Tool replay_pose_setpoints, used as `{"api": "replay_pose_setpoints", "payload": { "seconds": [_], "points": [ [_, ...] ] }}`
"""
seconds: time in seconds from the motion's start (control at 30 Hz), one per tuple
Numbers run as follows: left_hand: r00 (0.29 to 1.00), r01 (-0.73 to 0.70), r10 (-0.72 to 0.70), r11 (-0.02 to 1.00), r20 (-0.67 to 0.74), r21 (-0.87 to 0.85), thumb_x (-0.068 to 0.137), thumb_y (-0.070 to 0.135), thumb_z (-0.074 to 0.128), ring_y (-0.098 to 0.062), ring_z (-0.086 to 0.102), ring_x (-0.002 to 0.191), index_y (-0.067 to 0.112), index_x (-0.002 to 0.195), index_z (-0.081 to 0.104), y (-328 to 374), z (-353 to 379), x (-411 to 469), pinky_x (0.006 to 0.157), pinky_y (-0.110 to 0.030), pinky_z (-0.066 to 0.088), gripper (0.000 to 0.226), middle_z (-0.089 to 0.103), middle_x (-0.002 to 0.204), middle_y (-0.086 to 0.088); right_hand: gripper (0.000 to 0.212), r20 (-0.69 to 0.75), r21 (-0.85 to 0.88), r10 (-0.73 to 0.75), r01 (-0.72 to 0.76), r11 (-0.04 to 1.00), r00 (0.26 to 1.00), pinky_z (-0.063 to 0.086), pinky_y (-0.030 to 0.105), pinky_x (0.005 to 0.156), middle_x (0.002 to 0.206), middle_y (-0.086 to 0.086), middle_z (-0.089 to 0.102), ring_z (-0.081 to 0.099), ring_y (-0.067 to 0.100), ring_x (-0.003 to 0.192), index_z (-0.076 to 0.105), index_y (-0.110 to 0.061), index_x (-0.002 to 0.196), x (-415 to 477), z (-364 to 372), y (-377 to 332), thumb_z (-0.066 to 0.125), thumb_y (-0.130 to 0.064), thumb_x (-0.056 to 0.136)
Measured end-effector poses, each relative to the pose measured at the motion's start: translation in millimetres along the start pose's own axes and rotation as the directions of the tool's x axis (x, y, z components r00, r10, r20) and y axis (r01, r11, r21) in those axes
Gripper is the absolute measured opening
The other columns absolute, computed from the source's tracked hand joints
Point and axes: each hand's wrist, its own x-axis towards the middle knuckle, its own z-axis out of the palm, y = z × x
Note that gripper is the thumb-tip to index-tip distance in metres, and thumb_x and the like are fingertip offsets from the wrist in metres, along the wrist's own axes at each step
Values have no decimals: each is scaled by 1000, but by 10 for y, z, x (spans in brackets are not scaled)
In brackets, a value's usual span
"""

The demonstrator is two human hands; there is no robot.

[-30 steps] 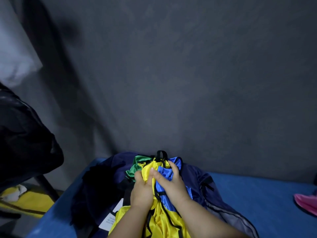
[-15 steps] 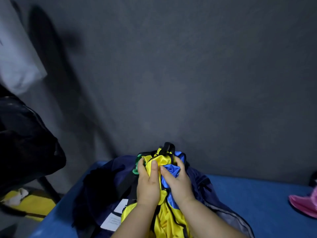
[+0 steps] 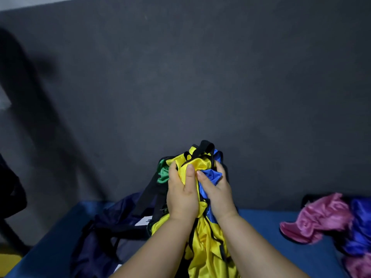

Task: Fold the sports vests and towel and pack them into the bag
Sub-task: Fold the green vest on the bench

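Observation:
A bunch of shiny sports vests is held up in front of me: a yellow vest with black trim hangs down, with a blue vest and a green vest bunched at the top. My left hand grips the yellow fabric at the top. My right hand grips the blue fabric beside it, the two hands touching. The dark navy bag lies slumped on the blue surface behind and to the left of the bunch. More vests, a pink vest and a blue-purple vest, lie crumpled at the right.
The blue surface runs across the bottom against a dark grey wall. A white tag shows on the bag. A dark object stands at the left edge, with a yellow patch below it.
Both hands have lifted the bunched vests higher and gathered them tighter. The view has shifted, so the pink and blue-purple vests at the right show more.

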Motion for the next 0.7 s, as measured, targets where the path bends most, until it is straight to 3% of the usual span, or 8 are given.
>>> {"api": "replay_pose_setpoints", "payload": {
  "seconds": [0.13, 0.3, 0.47, 0.6, 0.7],
  "points": [
    [998, -10, 4, 995, 66, 99, 72, 82, 21, -20, 36, 138, 27, 153, 20, 147, 269, -87, 107, -37, 31, 97, 34, 154, 4, 54, 2, -12, -33, 33, 999, 999, 49, 39, 99, 106, -13, 70, 64, 7, 104, 56, -47, 118, 4, -338, -108, 63, -64, 67],
    [995, 32, -49, 984, 91, 174, 91, 65, 30, -21, 33, 140, 26, 153, 21, 114, 427, -188, 108, -37, 30, 74, 31, 156, 1, 47, 14, -84, -4, 5, 996, 1000, 50, 43, 96, 103, -14, 70, 65, 8, 101, 57, -50, 110, -26, -536, -34, 60, -68, 67],
    [997, 31, -45, 974, 59, 226, 93, 61, 30, -22, 30, 141, 25, 152, 24, 201, 448, -238, 109, -39, 28, 69, 31, 156, 0, 37, 17, -71, -8, 9, 997, 1000, 51, 40, 93, 95, -16, 70, 65, 5, 94, 60, -51, 98, -39, -562, -85, 59, -68, 65],
    [998, -9, -4, 980, 61, 201, 94, 61, 30, -21, 28, 142, 27, 152, 24, 395, 415, -221, 110, -39, 26, 67, 30, 156, 3, 39, 6, -19, -58, 58, 998, 998, 51, 37, 88, 85, -14, 70, 65, 7, 86, 62, -32, 92, -21, -564, -274, 62, -62, 66],
    [997, -28, 19, 992, 77, 126, 93, 66, 30, -21, 31, 141, 27, 151, 25, 518, 426, -217, 113, -41, 28, 70, 32, 155, 3, 27, 1, -14, -81, 81, 997, 997, 50, 33, 86, 83, -13, 69, 65, 7, 86, 61, -30, 89, 4, -603, -401, 64, -52, 73]
  ]
}}
